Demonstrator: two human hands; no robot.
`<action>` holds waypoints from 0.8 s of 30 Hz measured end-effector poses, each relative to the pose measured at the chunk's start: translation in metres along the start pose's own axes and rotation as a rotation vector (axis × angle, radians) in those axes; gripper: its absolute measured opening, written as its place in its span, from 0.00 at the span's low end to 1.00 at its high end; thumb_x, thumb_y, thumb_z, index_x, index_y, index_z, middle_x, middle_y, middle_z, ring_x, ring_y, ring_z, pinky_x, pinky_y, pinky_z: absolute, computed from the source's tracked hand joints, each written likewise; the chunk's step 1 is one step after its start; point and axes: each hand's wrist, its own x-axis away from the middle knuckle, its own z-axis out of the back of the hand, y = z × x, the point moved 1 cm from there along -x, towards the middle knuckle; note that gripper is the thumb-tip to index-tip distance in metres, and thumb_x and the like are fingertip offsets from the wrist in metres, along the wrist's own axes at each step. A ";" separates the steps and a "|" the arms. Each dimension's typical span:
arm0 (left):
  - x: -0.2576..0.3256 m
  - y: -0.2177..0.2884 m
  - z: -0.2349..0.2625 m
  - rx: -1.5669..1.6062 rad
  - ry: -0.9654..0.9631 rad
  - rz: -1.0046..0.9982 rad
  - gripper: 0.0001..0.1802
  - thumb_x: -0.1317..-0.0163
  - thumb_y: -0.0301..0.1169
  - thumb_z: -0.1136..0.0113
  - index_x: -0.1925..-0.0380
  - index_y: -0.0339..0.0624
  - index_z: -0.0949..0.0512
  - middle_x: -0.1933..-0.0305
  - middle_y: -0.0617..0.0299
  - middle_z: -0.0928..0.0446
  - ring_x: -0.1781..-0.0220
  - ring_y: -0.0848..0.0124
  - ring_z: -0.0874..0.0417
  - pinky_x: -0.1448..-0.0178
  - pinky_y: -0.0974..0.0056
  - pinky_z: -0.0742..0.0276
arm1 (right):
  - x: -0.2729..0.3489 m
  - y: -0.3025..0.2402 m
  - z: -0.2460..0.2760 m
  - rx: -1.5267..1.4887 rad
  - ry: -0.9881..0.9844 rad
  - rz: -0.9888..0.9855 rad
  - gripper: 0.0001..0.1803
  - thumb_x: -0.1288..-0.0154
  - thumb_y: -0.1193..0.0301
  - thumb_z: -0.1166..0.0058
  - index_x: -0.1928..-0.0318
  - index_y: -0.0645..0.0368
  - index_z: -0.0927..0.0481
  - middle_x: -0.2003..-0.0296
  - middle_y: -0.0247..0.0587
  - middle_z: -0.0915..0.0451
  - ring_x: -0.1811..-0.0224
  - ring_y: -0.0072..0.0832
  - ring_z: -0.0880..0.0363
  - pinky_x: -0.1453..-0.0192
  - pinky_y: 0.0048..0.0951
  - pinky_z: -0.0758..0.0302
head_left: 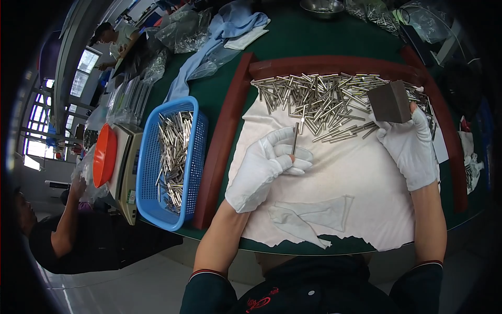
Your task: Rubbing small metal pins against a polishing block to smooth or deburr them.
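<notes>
Forearms in dark sleeves entered from the lower edge, both hands in white gloves over a white cloth [334, 178] spread on the green table [293, 42]. Loose scraps of cloth [314, 214] lay nearest the person. The left hand [266, 167] pinched one thin metal rod [295, 137] upright between thumb and fingertips, above the cloth's middle. The right hand [410, 144] gripped a dark rectangular block [389, 102], held at the right edge of a heap of metal rods [324, 99]. That heap lay at the cloth's far side, against a red-brown wooden frame [324, 65]. Left of the frame, a blue plastic basket [149, 167] held more rods, beside a weighing scale [128, 167] bearing an orange dish [104, 154]. Farther off lay a blue garment [219, 36] and a metal bowl [321, 7].
</notes>
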 end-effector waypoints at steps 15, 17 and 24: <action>0.003 -0.002 0.002 0.235 -0.081 0.072 0.33 0.43 0.19 0.47 0.36 0.32 0.43 0.60 0.41 0.22 0.65 0.61 0.16 0.60 0.65 0.18 | 0.002 0.001 -0.001 0.070 -0.018 0.038 0.20 0.40 0.60 0.40 0.51 0.54 0.27 0.52 0.39 0.26 0.52 0.33 0.26 0.58 0.28 0.27; 0.003 -0.003 0.002 0.238 -0.095 0.070 0.33 0.43 0.19 0.47 0.36 0.33 0.43 0.61 0.42 0.21 0.66 0.62 0.16 0.60 0.66 0.18 | 0.002 0.002 -0.001 0.069 -0.023 0.035 0.20 0.40 0.60 0.40 0.51 0.54 0.27 0.52 0.39 0.26 0.52 0.32 0.26 0.58 0.28 0.27; 0.003 -0.005 0.006 0.293 -0.217 0.095 0.36 0.42 0.22 0.48 0.33 0.34 0.47 0.61 0.45 0.22 0.65 0.64 0.16 0.60 0.68 0.19 | 0.002 0.002 -0.001 0.067 -0.037 0.031 0.18 0.40 0.61 0.40 0.53 0.54 0.26 0.51 0.38 0.26 0.51 0.32 0.26 0.57 0.28 0.26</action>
